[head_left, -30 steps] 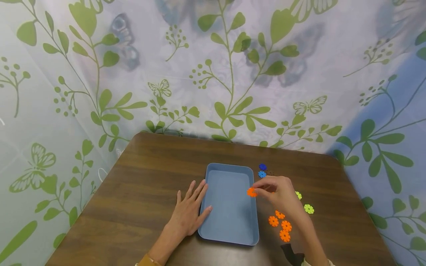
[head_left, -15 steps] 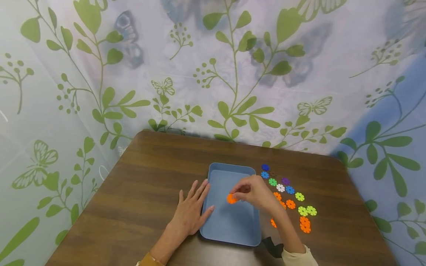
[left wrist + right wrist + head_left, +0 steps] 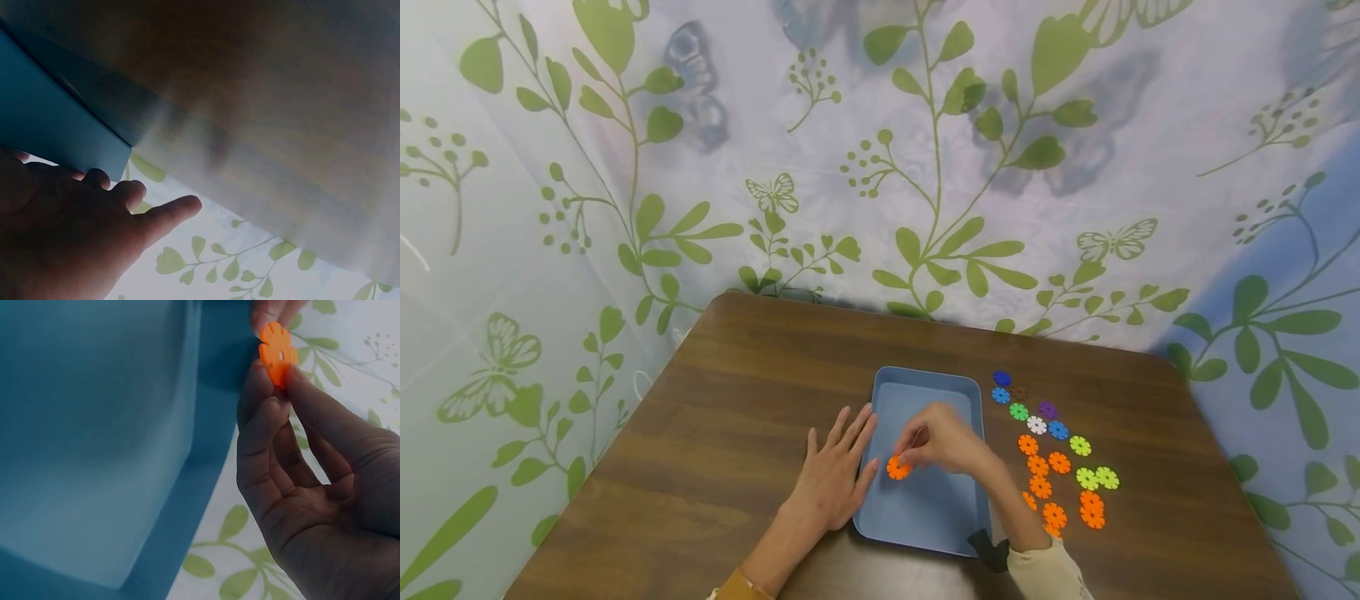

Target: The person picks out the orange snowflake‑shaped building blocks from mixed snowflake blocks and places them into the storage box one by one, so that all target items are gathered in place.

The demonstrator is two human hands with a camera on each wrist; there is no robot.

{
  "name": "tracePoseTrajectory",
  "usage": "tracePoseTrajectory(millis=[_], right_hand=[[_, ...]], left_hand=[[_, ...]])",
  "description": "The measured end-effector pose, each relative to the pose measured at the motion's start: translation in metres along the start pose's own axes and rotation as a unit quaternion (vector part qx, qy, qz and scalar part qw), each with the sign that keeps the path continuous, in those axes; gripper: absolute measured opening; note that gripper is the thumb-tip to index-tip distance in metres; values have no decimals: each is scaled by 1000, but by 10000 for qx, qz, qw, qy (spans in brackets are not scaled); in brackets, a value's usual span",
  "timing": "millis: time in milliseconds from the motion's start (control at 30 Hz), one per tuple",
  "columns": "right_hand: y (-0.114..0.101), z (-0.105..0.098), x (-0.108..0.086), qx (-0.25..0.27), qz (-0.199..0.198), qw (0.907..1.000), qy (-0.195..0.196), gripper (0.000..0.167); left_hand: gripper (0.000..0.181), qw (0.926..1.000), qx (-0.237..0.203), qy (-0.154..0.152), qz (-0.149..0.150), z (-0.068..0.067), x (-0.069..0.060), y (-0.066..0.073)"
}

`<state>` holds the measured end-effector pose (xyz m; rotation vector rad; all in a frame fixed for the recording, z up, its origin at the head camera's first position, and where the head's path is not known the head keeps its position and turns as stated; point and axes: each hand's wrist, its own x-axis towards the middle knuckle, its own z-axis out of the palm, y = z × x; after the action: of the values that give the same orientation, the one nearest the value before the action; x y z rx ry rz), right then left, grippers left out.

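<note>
Your left hand (image 3: 826,483), spread, touches the tray (image 3: 927,380); your right hand (image 3: 945,442) pinches an orange disc (image 3: 895,470) that slackening could drop.

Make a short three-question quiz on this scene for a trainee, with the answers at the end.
1. Multiple choice: what colour is the notched disc that the right hand pinches? A: green. B: orange. C: purple.
2. True or false: the white disc lies on the table, outside the tray.
3. Count: how many yellow-green discs show in the head view?

Key: 1 B; 2 true; 3 three.
</note>
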<state>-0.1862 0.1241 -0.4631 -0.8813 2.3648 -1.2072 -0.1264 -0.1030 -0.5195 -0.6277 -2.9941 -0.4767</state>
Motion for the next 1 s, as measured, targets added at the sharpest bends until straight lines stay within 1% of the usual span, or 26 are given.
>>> tracePoseTrajectory(millis=[100, 167, 500, 800, 1000], right_hand=[[2, 5, 5, -115, 41, 9997, -191, 6], [4, 8, 8, -159, 22, 9994, -299, 7], [6, 17, 19, -119, 287, 9968, -732, 15], [9, 23, 28, -67, 309, 9939, -1052, 15], [12, 26, 30, -176, 293, 9925, -1173, 16]], left_hand=[[63, 9999, 2, 105, 40, 1, 0, 1], [63, 9999, 3, 116, 43, 1, 0, 2], [61, 9999, 122, -25, -51, -1, -1, 3], [61, 9999, 87, -79, -28, -2, 0, 3], [61, 10000, 74, -42, -5, -1, -1, 2]])
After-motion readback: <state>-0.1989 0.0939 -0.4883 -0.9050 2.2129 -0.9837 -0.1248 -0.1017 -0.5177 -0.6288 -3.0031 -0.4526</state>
